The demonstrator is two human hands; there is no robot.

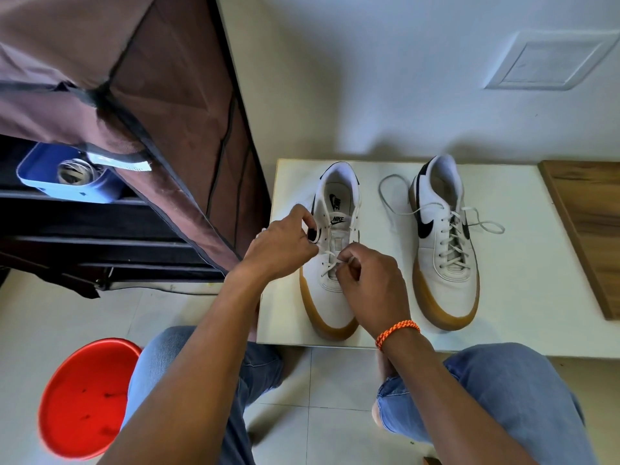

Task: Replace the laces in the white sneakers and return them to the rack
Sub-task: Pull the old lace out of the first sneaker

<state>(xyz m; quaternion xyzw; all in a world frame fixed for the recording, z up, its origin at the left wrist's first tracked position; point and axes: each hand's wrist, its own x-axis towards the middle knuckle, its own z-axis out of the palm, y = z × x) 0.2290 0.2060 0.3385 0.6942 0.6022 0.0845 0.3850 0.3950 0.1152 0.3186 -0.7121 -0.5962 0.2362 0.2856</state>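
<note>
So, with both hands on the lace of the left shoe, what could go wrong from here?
1. The left hand and right hand both pinch the lace low on the left shoe; uneven pulling may leave one end short.
2. The upper holes look empty, so one might be skipped.
3. The right shoe lies untied, and its loose ends could snag when carried to the rack.

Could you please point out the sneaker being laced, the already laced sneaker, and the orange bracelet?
Sneaker being laced [332, 298], head view: on its white toe.
Laced sneaker [446, 283], head view: on its white toe cap.
Orange bracelet [397, 330], head view: on the braided band at the right wrist.
</note>
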